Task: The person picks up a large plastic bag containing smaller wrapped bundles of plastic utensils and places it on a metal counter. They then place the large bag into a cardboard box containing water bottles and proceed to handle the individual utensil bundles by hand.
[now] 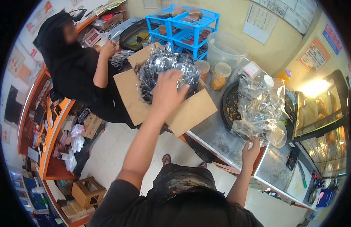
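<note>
My left hand (170, 89) is over an open cardboard box (192, 113), palm down, thumb spread from the fingers. Silvery plastic sachets (164, 61) fill the box in a dense heap. Whether the fingertips touch them is hard to tell. My right hand (250, 150) is at the lower edge of a bulging clear plastic bag (260, 105), its fingers bent. Whether it pinches the plastic is unclear. Beneath the bag, a round black pan (227, 113) holds brownish crumbs. A clear round lid or tub (278, 134) lies beside the bag.
Another person (79, 68) in black stands at the left. Behind the box are blue plastic racks (196, 24), a translucent bucket (227, 48) and a jar (220, 76) of orange-yellow contents. A lit glass display case (320, 110) and a green-handled knife (302, 173) are at the right.
</note>
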`<action>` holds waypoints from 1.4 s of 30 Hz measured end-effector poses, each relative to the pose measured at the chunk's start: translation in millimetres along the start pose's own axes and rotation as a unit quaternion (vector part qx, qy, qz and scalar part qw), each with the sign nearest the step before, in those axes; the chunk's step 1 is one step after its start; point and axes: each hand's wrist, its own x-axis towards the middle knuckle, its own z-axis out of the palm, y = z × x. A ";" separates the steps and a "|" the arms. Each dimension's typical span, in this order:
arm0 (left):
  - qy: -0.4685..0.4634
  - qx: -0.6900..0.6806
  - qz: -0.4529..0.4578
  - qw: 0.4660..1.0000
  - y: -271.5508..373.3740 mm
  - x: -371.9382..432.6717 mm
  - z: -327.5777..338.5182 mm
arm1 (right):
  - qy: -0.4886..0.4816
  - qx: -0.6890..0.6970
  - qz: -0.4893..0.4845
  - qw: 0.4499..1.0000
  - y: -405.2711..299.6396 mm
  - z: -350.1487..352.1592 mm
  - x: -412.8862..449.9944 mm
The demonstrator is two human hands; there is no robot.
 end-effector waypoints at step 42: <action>-0.198 -0.704 -0.345 0.589 55.9 -55.1 4.4 | -0.266 0.701 0.243 0.615 -222.4 9.5 49.8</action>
